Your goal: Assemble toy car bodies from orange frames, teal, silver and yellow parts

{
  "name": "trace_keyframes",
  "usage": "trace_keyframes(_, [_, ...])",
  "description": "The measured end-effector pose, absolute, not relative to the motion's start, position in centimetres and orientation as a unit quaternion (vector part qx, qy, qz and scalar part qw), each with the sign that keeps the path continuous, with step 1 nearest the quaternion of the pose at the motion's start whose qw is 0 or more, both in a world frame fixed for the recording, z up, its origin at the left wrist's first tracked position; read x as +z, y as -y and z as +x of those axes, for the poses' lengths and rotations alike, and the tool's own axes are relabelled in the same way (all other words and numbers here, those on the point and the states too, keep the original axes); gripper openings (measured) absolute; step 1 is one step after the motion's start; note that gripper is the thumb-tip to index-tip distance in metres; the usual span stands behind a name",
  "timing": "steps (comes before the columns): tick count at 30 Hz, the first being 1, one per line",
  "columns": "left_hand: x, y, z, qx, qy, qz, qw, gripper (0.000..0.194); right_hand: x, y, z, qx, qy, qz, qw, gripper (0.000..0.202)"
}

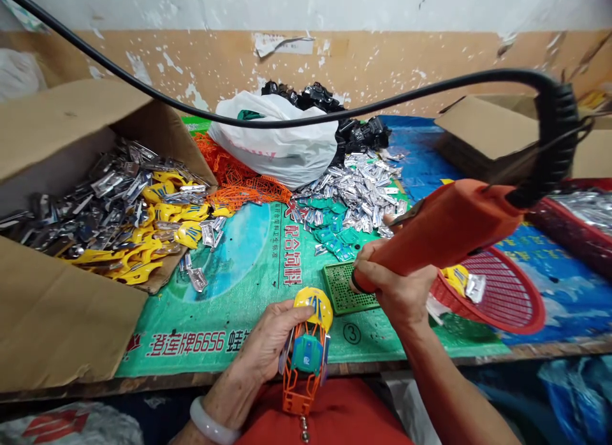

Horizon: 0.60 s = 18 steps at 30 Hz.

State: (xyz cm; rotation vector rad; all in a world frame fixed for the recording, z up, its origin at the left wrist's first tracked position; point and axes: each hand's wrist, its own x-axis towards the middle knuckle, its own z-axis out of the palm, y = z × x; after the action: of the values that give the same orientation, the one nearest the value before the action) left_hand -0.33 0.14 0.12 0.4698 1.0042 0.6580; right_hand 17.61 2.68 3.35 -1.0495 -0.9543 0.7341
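My left hand (pixel 270 340), with a pale bangle at the wrist, grips a toy car body (pixel 306 354) near the table's front edge. The body has a yellow front, a teal centre piece, an orange frame and silvery side parts. My thumb presses on the yellow part. Around an orange power tool (pixel 440 231) with a black cable, my right hand (pixel 399 289) is closed. The tool's lower tip is over a green perforated tray (pixel 342 291). Teal pieces (pixel 335 227) and silvery pieces (pixel 368 190) are heaped behind the tray.
An open cardboard box (pixel 71 324) with silvery and yellow parts stands left. A red basket (pixel 519 298) is on the right, near another carton (pixel 488 129). A white bag (pixel 282 145), orange frames (pixel 224 158) and black parts (pixel 366 136) are at the back. A black cable crosses above.
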Motion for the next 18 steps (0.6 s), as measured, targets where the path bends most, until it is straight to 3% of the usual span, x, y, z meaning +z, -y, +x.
trace_keyframes(6, [-0.26, -0.02, -0.44, 0.286, -0.461, 0.222, 0.81, 0.026, 2.83, -3.04, 17.91, 0.322, 0.431, -0.486, 0.689, 0.016])
trace_keyframes(18, [-0.74, -0.19, -0.43, 0.322, -0.478, 0.186, 0.796, 0.023, 3.4, -2.8, 17.53, 0.313, 0.431, -0.507, 0.677, 0.015])
